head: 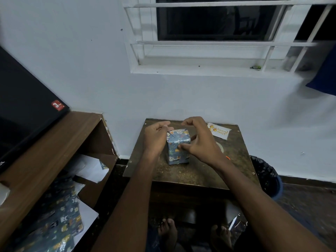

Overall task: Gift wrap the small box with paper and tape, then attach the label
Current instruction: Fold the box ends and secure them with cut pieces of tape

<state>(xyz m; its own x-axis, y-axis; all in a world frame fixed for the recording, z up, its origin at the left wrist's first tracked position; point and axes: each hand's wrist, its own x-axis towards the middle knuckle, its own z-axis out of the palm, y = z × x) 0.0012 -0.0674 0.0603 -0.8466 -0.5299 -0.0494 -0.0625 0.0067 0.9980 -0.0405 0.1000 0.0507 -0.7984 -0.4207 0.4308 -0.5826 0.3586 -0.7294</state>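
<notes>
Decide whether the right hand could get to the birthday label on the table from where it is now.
Probably yes. The label lies flat on the table just beyond the right hand, with nothing between them; the wrapped box stands to the other side.

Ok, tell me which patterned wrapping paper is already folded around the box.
The paper on the wrapped box on the small table, between both hands; the other patterned sheet lies loose at lower left.

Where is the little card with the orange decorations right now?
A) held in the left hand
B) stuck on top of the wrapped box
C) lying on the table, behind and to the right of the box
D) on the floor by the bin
C: the card lies flat near the table's far right corner, apart from the wrapped box, and neither hand touches it.
</notes>
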